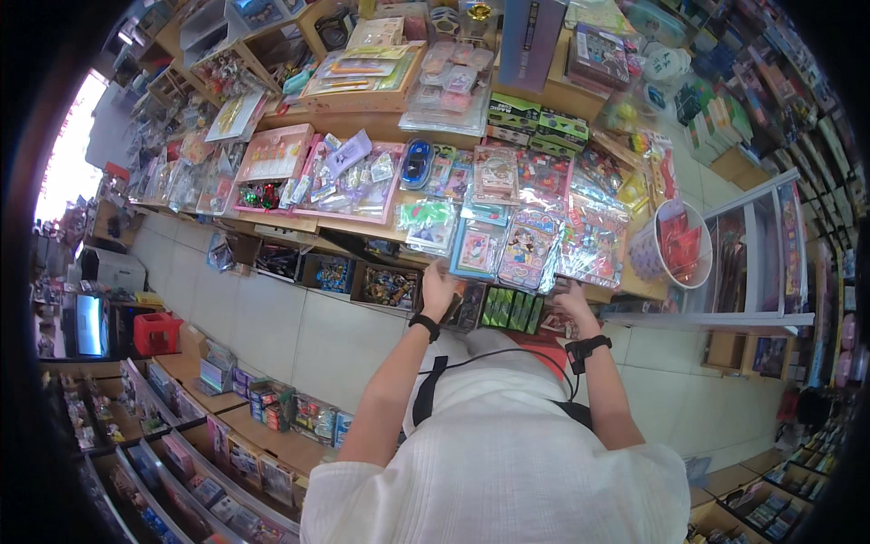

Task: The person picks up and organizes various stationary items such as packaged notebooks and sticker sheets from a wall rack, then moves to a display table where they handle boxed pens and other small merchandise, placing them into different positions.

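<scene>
At the front edge of a crowded display counter, my left hand rests against the lower left corner of a blue-edged flat pack. Its fingertips are partly hidden by the packs. My right hand is at the same edge, beneath a shiny plastic-wrapped pack, with the fingers bent; whether they grip it cannot be made out. Between the hands lies a colourful cartoon-printed pack in clear wrapping. Below the edge, green-and-black boxes stand in a row.
A white bucket holding red packets stands right of the counter, beside a grey-framed rack. A blue toy car and black-and-green boxes lie farther back. Open bins sit under the counter. Behind left are stocked shelves and a red crate.
</scene>
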`<control>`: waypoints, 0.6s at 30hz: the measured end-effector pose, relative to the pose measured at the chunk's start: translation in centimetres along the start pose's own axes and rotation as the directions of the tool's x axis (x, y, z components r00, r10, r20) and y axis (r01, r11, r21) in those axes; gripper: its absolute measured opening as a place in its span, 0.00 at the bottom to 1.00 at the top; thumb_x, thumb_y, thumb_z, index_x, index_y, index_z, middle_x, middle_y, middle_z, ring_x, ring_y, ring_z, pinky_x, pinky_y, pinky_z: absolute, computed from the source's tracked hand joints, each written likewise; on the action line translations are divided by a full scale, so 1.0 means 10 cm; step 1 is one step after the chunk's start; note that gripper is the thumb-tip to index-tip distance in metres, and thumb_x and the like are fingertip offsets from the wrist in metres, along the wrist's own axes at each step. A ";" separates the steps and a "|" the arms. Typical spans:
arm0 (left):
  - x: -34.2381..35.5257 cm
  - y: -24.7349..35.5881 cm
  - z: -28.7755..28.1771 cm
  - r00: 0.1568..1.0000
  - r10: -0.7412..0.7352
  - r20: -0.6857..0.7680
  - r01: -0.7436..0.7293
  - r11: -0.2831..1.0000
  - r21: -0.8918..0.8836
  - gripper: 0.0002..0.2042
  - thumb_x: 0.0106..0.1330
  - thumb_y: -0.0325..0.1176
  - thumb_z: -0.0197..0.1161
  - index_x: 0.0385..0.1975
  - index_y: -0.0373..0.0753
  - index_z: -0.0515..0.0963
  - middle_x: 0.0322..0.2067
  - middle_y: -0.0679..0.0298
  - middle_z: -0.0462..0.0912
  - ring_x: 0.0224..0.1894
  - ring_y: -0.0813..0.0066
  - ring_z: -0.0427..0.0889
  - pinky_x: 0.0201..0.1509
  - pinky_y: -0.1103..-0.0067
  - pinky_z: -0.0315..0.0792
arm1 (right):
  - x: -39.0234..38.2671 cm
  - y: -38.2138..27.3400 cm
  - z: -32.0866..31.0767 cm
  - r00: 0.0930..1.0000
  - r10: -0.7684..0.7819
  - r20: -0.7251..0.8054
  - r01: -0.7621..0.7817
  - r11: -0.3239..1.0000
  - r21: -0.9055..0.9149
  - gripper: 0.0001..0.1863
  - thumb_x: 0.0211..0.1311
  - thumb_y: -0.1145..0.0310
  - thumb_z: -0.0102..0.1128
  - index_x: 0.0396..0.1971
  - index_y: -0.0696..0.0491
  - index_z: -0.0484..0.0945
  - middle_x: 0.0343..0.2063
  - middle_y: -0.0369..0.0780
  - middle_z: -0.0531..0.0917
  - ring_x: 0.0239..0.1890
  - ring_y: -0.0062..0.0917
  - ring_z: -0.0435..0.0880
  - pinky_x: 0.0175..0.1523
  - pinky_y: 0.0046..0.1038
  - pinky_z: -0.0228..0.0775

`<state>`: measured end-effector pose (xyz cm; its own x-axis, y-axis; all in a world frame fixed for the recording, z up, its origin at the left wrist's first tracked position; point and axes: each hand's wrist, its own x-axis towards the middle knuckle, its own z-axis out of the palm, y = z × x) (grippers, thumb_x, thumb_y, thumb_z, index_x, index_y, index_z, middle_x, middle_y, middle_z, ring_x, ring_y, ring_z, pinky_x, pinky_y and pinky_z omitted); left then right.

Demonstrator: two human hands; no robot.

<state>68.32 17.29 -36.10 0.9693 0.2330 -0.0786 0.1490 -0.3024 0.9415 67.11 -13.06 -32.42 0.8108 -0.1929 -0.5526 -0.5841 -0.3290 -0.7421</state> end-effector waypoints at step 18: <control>0.59 -0.58 -0.03 0.933 -0.210 -0.293 0.221 0.975 0.006 0.17 0.56 0.29 0.52 0.41 0.24 0.60 0.34 0.38 0.74 0.39 0.46 0.75 0.43 0.66 0.68 | 0.18 0.66 -0.03 0.995 0.087 0.047 -0.085 0.996 -0.038 0.22 0.50 0.77 0.51 0.48 0.62 0.65 0.28 0.45 0.78 0.22 0.26 0.78 0.22 0.25 0.71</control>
<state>73.13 20.70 -41.88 0.8156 0.5516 -0.1749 0.3612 -0.2492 0.8986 64.67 -15.88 -38.19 0.7545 -0.1770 -0.6320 -0.6488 -0.3460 -0.6777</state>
